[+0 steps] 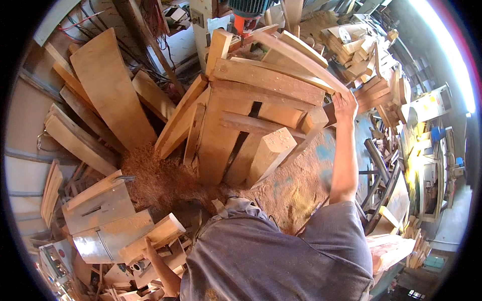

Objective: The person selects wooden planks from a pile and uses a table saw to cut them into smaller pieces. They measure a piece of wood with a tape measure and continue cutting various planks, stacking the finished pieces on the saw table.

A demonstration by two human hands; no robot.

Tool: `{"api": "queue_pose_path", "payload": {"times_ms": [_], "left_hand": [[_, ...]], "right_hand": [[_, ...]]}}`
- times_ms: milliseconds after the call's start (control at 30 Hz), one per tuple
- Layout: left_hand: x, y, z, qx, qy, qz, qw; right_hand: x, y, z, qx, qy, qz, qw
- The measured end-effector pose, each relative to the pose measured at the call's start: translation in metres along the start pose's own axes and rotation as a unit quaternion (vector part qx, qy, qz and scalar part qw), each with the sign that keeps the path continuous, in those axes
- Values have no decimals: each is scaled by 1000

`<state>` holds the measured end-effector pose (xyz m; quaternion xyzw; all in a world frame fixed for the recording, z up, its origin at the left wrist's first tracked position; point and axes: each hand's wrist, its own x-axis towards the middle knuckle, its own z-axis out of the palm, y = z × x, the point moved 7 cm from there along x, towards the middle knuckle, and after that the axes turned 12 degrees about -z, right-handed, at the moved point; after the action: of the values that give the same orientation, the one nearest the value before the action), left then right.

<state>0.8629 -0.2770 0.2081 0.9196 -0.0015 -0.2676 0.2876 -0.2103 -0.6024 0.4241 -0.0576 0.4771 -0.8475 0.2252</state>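
Note:
My right hand is raised at the end of an outstretched arm. Its fingers close round the near end of a long, curved wooden strip, which slants away to the upper left above a stack of boards. Low on the left, my left hand is at the near side of a squared wooden block, closed against it; most of its fingers are hidden. That block lies by the metal table of a woodworking machine. A thick wooden post with a pale cut end leans in the stack.
Reddish sawdust is heaped between the machine and the stack. Wide curved boards lean at the left. A green motor hangs at the top. Offcuts pile up far right, and dark bars lie beyond my right arm.

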Motion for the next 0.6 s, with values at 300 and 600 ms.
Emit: {"api": "queue_pose_path", "payload": {"times_ms": [300,600], "left_hand": [[-36,18,1,-6,5,-67,998],[-27,11,2,-19,6,-91,996]], "right_hand": [[-116,-24,-143,204,207,-11,957],[-162,39,-181,201,152,34,967]]}}
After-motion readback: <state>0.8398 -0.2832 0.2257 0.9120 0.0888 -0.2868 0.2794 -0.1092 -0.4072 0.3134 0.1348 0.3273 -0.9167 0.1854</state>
